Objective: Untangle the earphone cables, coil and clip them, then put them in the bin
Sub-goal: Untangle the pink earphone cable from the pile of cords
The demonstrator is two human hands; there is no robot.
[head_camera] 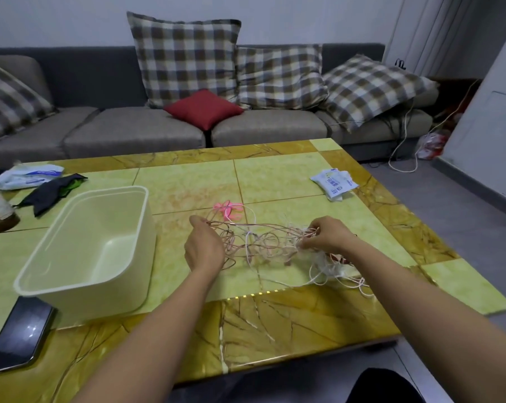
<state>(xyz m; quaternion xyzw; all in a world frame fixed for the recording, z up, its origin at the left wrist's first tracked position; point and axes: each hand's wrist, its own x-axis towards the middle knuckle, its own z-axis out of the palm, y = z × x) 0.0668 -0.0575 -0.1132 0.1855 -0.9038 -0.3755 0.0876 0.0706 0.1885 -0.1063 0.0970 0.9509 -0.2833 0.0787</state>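
The earphone cables (pixel 263 242) are rose-gold and white, the clips (pixel 228 212) pink, the bin (pixel 142 251) cream. The tabletop (pixel 275 175) is pale-green and amber marble. Brown-and-white checked cushions (pixel 185 59) and a red cushion (pixel 203 109) sit on a grey sofa (pixel 129 132).

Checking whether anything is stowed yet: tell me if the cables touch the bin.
Apart. The head view shows bare table between the bin wall and the cables.
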